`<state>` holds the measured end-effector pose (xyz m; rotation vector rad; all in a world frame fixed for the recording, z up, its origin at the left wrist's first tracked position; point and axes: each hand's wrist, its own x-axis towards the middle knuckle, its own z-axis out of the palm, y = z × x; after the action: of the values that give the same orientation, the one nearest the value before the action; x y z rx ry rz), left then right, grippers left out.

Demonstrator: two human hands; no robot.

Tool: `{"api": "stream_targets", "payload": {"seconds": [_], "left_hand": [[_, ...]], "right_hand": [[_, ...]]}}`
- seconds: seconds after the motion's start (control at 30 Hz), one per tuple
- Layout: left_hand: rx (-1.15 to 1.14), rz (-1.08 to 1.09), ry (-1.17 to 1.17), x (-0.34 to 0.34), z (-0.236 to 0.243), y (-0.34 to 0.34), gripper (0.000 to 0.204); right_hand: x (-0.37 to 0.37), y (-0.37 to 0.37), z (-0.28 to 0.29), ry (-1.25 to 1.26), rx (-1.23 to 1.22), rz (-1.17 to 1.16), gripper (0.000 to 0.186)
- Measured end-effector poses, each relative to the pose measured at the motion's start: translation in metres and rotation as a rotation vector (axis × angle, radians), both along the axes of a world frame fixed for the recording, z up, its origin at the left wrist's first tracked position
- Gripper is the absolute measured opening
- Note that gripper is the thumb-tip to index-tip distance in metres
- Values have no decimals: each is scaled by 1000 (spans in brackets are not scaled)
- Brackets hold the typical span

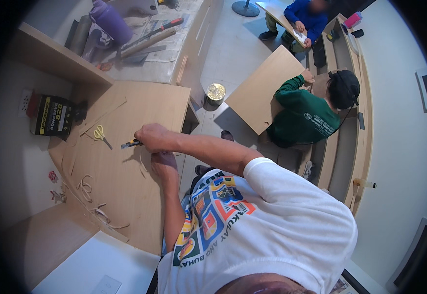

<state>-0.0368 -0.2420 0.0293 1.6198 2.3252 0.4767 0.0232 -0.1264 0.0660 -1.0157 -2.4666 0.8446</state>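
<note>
My right hand (152,137) is closed round a utility knife (132,143). The knife's blade end points left, above a light wood-grain panel (145,108). Just below it, my left hand (164,164) is curled at the panel's right edge. Its fingers are mostly hidden, so what they hold does not show. A thin pale strip (143,165) curves beside this hand. Yellow-handled scissors (100,133) lie on the panel, left of the knife. Several curled offcut strips (83,188) are scattered along the panel's left side.
A black and yellow adhesive tin (54,116) stands at the left wall. Beyond the panel, a covered counter (167,59) holds a purple bottle (109,22) and tools. A can (215,93) stands on the floor. Two people work at right, one holding a large board (265,88).
</note>
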Motion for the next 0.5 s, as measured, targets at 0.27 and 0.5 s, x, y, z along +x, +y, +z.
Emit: {"api": "stream_targets", "payload": {"seconds": [0.27, 0.5], "left_hand": [[326, -38, -192, -58, -137, 40, 27], [-75, 87, -557, -22, -10, 43, 31]], "right_hand": [[1, 1, 20, 24, -69, -113, 20], [53, 20, 36, 276, -485, -157, 32]]}}
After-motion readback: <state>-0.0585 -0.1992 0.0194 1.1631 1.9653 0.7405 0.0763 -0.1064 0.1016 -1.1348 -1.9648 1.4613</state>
